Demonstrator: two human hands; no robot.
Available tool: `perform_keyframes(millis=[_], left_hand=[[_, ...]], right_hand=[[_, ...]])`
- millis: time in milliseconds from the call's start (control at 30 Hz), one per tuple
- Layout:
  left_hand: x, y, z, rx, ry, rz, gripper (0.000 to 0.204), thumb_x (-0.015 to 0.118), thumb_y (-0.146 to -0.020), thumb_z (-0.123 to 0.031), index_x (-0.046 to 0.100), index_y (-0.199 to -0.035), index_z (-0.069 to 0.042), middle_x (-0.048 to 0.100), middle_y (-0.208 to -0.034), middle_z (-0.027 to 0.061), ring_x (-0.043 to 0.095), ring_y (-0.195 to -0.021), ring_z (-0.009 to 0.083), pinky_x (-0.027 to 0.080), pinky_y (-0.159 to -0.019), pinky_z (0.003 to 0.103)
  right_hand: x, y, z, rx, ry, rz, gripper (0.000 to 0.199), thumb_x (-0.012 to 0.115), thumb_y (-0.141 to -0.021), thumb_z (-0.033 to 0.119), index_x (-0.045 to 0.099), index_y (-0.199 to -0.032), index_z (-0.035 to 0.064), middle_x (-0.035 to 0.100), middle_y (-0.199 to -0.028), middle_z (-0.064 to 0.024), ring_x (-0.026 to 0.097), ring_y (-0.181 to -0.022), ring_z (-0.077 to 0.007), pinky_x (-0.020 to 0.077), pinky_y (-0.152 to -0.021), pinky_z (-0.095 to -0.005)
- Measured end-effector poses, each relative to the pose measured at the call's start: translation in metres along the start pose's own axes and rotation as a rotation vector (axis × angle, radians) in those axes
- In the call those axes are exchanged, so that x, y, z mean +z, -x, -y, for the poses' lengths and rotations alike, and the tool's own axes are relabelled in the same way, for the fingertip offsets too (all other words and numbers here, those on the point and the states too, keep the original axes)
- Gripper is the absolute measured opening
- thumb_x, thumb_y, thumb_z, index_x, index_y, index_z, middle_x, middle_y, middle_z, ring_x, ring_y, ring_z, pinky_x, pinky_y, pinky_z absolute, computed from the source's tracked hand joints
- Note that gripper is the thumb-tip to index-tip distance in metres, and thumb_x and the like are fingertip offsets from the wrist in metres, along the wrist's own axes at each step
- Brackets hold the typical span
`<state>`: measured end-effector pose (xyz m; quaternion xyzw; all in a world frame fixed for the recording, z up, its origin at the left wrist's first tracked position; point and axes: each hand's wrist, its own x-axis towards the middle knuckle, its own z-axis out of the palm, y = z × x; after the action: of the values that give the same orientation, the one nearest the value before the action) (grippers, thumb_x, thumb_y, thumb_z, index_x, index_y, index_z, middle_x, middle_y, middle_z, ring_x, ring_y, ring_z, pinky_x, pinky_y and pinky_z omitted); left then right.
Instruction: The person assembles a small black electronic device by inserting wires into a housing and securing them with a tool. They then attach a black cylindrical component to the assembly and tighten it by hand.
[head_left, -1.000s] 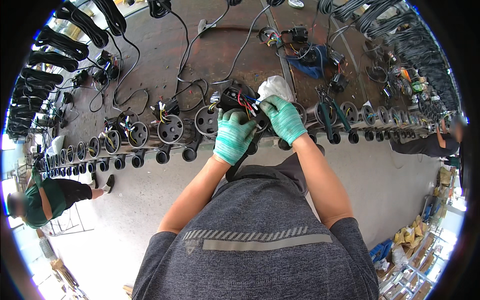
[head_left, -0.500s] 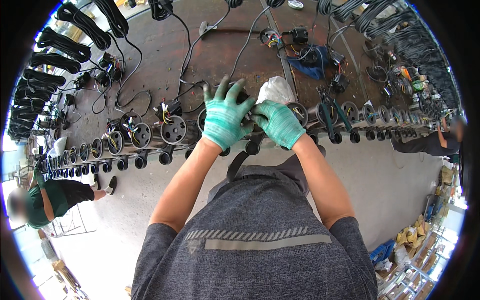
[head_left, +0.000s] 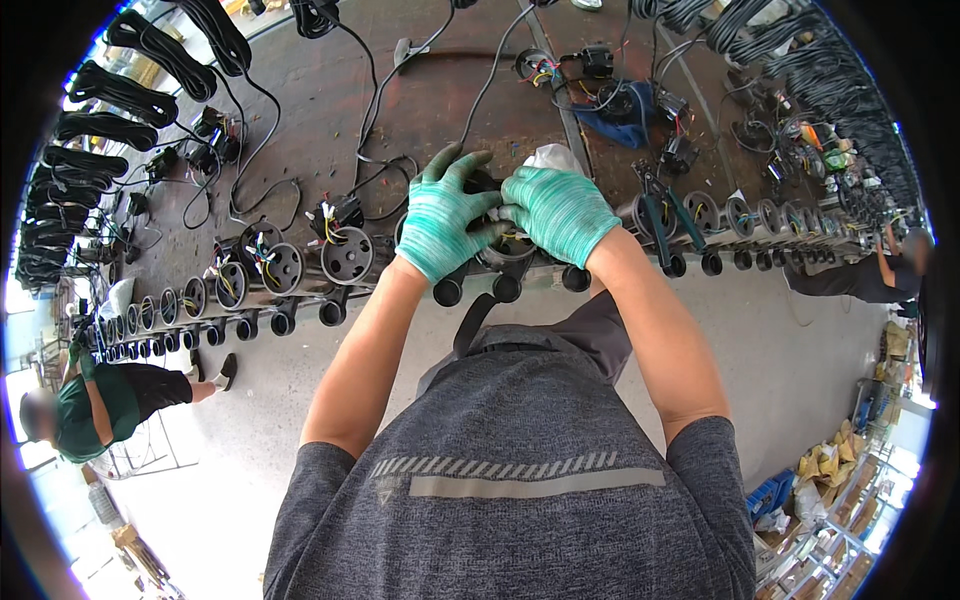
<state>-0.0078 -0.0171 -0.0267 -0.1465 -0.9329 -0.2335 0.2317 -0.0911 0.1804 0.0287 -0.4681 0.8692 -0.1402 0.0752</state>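
Note:
At the front edge of the bench, my hands work close together over a round dark housing [head_left: 507,252] with wires showing inside it. My left hand [head_left: 447,218], in a green-white striped glove with darkened fingertips, curls its fingers about a black part [head_left: 484,183], mostly hidden by the glove. My right hand [head_left: 560,214], gloved alike, has its thumb and fingers drawn together beside the left thumb. What it pinches is covered. Behind it lies a white plastic bag [head_left: 555,157]. Left of my hands stands another round housing [head_left: 348,257] with holes in its face.
Housings line the front edge both ways. Green-handled pliers [head_left: 655,215] lean at the right. Coiled black cables [head_left: 122,92] hang along the far side; a hammer [head_left: 404,54] and a blue cloth [head_left: 622,130] lie on the bench. People stand at far left [head_left: 105,405] and far right [head_left: 870,280].
My right hand has turned and its fingers have come over toward the left hand, covering more of the white bag. My left hand has shifted slightly left, and the housing's wires now show below.

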Motion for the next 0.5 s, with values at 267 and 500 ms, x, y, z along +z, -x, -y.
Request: perform_keyframes(millis=[267, 500], left_hand=[[0.01, 0.004, 0.005, 0.005, 0.028, -0.102, 0.023, 0.082, -0.078, -0.019, 0.084, -0.101, -0.014, 0.069, -0.136, 0.0109, 0.054, -0.137, 0.0457, 0.045, -0.113, 0.055], [0.011, 0.0, 0.005, -0.036, 0.046, -0.104, 0.02, 0.082, -0.079, -0.017, 0.083, -0.099, -0.011, 0.069, -0.135, 0.0119, 0.055, -0.136, 0.0451, 0.045, -0.113, 0.054]], right_hand=[[-0.005, 0.019, 0.003, 0.157, -0.182, -0.166, 0.022, 0.067, -0.101, 0.029, 0.072, -0.103, 0.0084, 0.074, -0.101, -0.0177, 0.072, -0.093, -0.0413, 0.0575, -0.085, -0.0515], [0.078, 0.048, 0.034, 0.199, -0.113, 0.039, 0.028, 0.068, -0.098, 0.027, 0.071, -0.121, 0.0119, 0.076, -0.095, -0.0171, 0.076, -0.083, -0.0369, 0.0602, -0.074, -0.0504]])
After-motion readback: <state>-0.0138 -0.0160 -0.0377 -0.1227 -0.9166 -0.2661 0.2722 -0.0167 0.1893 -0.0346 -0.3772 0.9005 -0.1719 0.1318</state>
